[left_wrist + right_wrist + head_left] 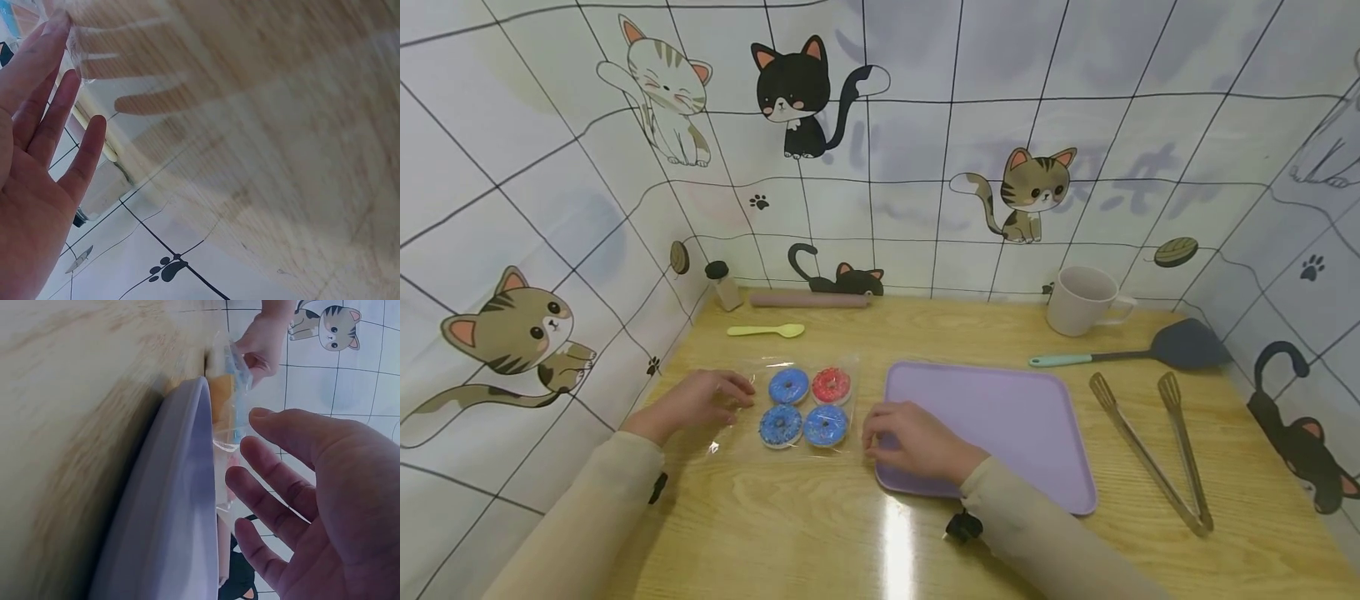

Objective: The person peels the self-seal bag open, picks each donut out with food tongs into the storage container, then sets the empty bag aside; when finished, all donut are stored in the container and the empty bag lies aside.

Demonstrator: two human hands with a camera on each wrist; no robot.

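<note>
Four toy doughnuts (806, 406), three blue and one red, lie sealed in a clear bag (790, 404) flat on the counter (820, 533), just left of the lilac tray (1000, 425). Your left hand (696, 400) rests at the bag's left edge, your right hand (910, 437) at its right edge over the tray's corner, flanking it, seemingly to steady it. Neither grip is clamped: both wrist views show fingers straight and apart, which the head view leaves unclear. Only that view shows the tongs (1153, 450), spatula (1138, 350) and mug (1082, 300).
</note>
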